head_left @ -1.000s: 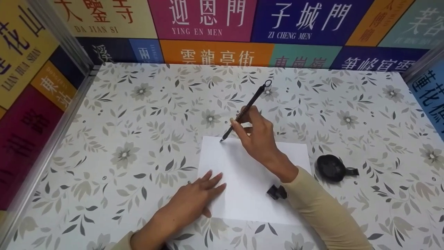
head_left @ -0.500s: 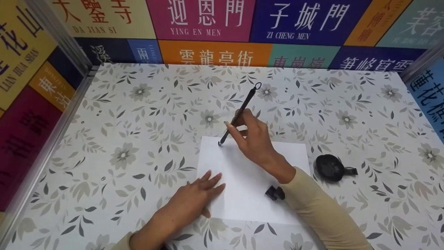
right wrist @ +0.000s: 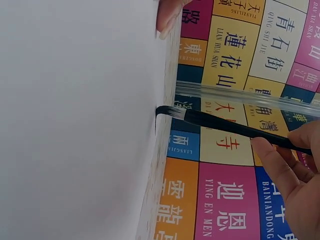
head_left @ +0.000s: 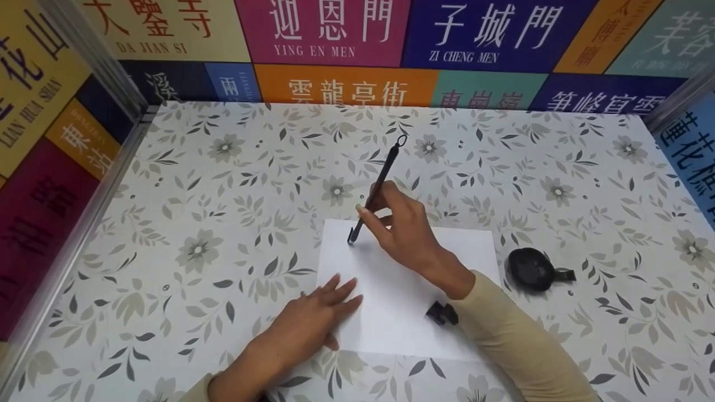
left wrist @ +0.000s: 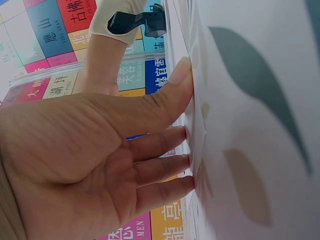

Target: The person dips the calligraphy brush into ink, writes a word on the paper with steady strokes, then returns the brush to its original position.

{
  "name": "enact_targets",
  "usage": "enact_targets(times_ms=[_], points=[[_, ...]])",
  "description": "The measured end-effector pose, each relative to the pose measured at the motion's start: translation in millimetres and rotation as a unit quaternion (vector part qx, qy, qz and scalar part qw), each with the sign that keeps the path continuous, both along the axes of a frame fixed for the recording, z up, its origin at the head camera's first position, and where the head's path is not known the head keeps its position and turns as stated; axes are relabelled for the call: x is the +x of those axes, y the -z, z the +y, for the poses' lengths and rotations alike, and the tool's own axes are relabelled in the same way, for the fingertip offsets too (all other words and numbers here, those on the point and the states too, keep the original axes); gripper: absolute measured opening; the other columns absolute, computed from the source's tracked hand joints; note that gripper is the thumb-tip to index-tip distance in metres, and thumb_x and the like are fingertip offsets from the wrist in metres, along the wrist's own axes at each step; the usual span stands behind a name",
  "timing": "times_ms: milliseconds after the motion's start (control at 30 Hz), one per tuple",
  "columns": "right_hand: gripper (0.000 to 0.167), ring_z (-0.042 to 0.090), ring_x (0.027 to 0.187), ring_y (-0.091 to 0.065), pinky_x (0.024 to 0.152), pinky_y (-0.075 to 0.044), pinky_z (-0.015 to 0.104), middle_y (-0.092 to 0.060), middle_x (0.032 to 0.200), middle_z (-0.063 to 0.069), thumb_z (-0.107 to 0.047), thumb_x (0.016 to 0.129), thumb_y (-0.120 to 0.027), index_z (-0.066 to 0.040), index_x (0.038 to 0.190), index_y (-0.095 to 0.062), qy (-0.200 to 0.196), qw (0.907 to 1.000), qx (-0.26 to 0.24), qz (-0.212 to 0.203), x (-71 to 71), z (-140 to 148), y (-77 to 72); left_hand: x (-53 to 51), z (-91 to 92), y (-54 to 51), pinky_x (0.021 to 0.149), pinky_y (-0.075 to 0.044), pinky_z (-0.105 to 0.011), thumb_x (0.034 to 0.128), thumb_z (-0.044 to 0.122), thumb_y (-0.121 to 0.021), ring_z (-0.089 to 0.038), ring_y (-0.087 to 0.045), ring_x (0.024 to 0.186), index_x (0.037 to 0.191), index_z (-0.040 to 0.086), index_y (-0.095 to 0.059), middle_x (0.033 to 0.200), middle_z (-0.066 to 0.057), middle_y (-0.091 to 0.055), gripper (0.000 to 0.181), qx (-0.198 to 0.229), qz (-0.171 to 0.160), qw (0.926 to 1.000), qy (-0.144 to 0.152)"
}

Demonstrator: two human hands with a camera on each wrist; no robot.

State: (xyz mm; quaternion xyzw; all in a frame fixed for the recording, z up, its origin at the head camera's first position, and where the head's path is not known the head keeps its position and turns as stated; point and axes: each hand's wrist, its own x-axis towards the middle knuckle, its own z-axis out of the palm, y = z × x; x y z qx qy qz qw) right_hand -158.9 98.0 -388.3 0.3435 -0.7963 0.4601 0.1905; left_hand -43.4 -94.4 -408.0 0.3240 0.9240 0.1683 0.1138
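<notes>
In the head view my right hand [head_left: 410, 231] pinches a dark ink brush [head_left: 384, 176] between thumb and fingers, its shaft tilted. Its black-tipped bristles touch the white paper [head_left: 402, 296] near the upper left corner. A short black stroke [head_left: 351, 231] shows beside the tip. The right wrist view has the bent, inked bristles [right wrist: 167, 111] against the sheet. My left hand [head_left: 315, 318] rests with fingers spread on the paper's lower left edge, holding nothing. In the left wrist view its fingertips and thumb [left wrist: 175, 90] press on the sheet.
A black round dish with a short handle [head_left: 530, 270] stands right of the paper. A black device [head_left: 442, 314] sits at my right sleeve. The table [head_left: 167, 223] has a floral cover. Panels with printed characters [head_left: 335, 33] stand along the back and sides.
My right hand has moved the brush slightly down and left, bringing its tip lower on the paper. A short black stroke has appeared. The left hand has stayed in place.
</notes>
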Motion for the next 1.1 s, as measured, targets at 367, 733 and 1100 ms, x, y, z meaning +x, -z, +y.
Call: enact_targets(times_ms=[367, 733, 1100], points=[[0.018, 0.013, 0.078, -0.066, 0.058, -0.054, 0.02, -0.064, 0.084, 0.006, -0.01, 0.091, -0.065, 0.0, 0.101, -0.053, -0.031, 0.9994, -0.001, -0.013, 7.2, -3.0, -4.4, -0.1, 0.1, -0.3, 0.082, -0.051, -0.052, 0.0655, 0.028, -0.076, -0.031, -0.035, 0.136, 0.139, 0.013, -0.052, 0.15, -0.006, -0.037, 0.078, 0.001, 0.001, 1.0, 0.003], [0.022, 0.015, 0.082, -0.068, 0.058, -0.053, 0.017, -0.063, 0.088, 0.008, -0.007, 0.089, -0.067, 0.004, 0.101, -0.053, 0.023, 0.9983, -0.033, 0.041, -1.2, 5.1, -9.1, 1.1, -0.7, -0.3, 0.085, -0.05, -0.05, 0.0672, 0.024, -0.076, -0.033, -0.037, 0.134, 0.137, 0.011, -0.054, 0.147, -0.008, -0.041, 0.074, 0.009, 0.016, 0.9998, 0.008], [0.023, 0.016, 0.083, -0.068, 0.06, -0.053, 0.017, -0.062, 0.089, 0.009, -0.008, 0.09, -0.066, 0.003, 0.104, -0.052, 0.031, 0.9978, -0.021, 0.055, -9.9, 7.8, 2.7, 1.4, -0.5, 0.7, 0.078, -0.052, -0.05, 0.0675, 0.028, -0.075, -0.032, -0.037, 0.134, 0.137, 0.012, -0.054, 0.148, -0.007, -0.04, 0.074, 0.011, 0.025, 0.9996, 0.006]])
